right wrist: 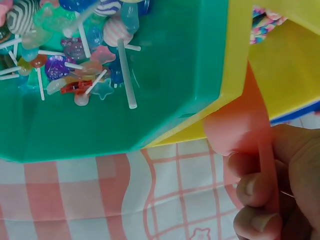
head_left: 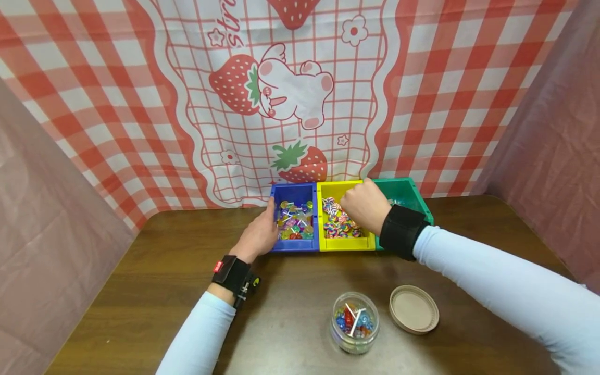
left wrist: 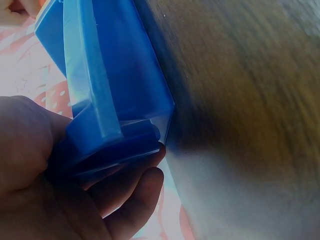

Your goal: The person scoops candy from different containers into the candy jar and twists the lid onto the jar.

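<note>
Gripping the blue bin [head_left: 295, 245], left of the yellow bin [head_left: 347, 244], with my left hand [head_left: 257, 234], I'm clutching a pink scoop [right wrist: 235, 129] at the yellow bin with my right hand [head_left: 366, 205], apparently gathering candies [head_left: 338, 227]; next is probably requiring a steady lift toward the jar [head_left: 354, 346] in front of it.

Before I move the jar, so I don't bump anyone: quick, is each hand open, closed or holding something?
Left hand: closed round the side of the blue bin.
Right hand: closed, holding a pink scoop.
</note>
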Available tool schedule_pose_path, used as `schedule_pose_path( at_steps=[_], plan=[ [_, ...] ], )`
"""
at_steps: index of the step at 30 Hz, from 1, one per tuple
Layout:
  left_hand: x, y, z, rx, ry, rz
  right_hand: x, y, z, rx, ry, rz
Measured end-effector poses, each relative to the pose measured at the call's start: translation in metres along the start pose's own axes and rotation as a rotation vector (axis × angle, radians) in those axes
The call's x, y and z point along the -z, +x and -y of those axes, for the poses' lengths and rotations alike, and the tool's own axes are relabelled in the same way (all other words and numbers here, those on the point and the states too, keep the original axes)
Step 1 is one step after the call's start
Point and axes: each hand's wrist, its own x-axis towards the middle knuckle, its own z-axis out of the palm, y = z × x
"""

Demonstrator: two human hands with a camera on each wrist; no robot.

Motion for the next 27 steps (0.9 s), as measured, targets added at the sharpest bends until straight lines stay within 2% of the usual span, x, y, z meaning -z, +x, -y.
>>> schedule_pose_path(
  at_steps=[3, 8, 14, 21, 24, 27],
  plan=[
    [0.0, 0.0, 0.0, -0.006, 0.005, 0.001, -0.006, 0.006, 0.002, 0.011, -0.018, -0.027],
    [0.0, -0.001, 0.0, -0.009, 0.011, 0.006, -0.014, 0.011, 0.002, 0.084, -0.037, -0.046],
    [0.003, -0.001, 0.002, -0.021, 0.009, -0.004, -0.016, 0.018, -0.003, 0.227, -0.108, -0.002],
    [0.003, -0.001, 0.002, -0.023, 0.01, -0.002, -0.005, 0.021, -0.003, 0.425, -0.221, 0.104],
    [0.002, -0.002, 0.001, -0.02, 0.01, -0.004, -0.004, 0.02, -0.003, 0.43, -0.223, 0.088],
    [0.002, -0.002, 0.0, -0.016, 0.014, -0.004, -0.008, 0.018, -0.004, 0.375, -0.171, 0.037]
  ],
)
